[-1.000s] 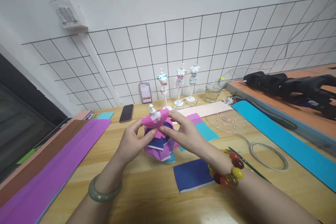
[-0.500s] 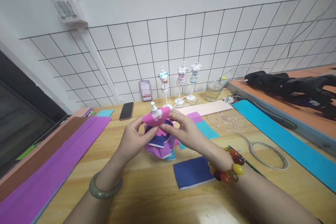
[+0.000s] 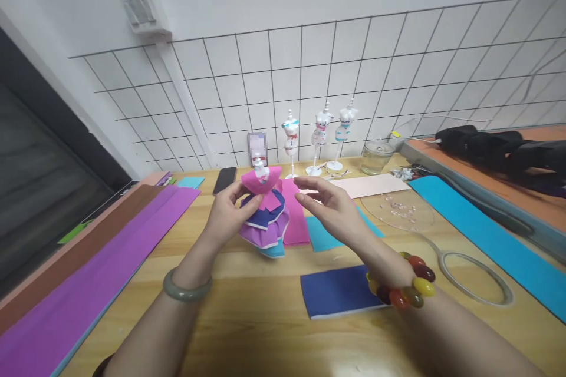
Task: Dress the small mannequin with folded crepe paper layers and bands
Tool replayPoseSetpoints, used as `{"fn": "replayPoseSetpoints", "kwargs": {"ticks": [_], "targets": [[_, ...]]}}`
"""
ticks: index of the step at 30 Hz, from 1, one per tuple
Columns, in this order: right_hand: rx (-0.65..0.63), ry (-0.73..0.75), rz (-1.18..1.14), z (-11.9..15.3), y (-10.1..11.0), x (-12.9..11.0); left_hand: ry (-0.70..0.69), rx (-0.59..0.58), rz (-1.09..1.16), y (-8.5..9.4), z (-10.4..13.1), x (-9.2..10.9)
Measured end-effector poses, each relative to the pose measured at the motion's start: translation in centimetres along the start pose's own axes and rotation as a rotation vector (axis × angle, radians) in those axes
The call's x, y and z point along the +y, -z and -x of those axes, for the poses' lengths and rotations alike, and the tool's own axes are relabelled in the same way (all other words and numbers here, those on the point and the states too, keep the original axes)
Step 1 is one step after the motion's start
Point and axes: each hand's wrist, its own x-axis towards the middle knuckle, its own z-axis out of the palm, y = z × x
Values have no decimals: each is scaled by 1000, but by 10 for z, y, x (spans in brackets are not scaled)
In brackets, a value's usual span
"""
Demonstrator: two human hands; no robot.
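Observation:
A small white dress-form mannequin (image 3: 262, 173) wears a layered paper dress (image 3: 264, 230) with a pink top and tiers of navy, purple and turquoise. My left hand (image 3: 227, 212) pinches the dress at its left side near the waist, thumb in front. To the right, my right hand (image 3: 327, 206) is apart from the dress, thumb and fingers spread, with nothing between them. Behind and below it lie a pink paper sheet (image 3: 295, 218) and a turquoise sheet (image 3: 323, 234). A folded navy piece (image 3: 336, 291) rests nearer me.
Three bare mannequins (image 3: 290, 135) stand by the wall grid. A phone (image 3: 226, 179), a glass jar (image 3: 377, 156) and a magnifier (image 3: 477, 278) over small beads are on the table. Long purple strips (image 3: 132, 247) lie left, a blue strip (image 3: 486, 235) right.
My right hand has let go of the dress and moved right, fingers opening. My left hand stays on the dress, now more upright. The view has shifted slightly left.

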Motion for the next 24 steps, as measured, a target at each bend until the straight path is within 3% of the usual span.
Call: {"fn": "replayPoseSetpoints", "kwargs": {"ticks": [5,10,14,19,24], "targets": [[-24,-17,52,-4,3,14,-30,-56,61,2,-1,-4],[-166,-148,369,-11,10,43,-26,-99,167,3,0,-3],[-218,-207,463,-14,18,60,-41,-127,145,6,2,-3],[-190,-193,493,-18,33,46,-68,-150,43,15,15,-14],[-19,-126,490,-18,49,12,119,-33,-260,31,52,-37]]}}
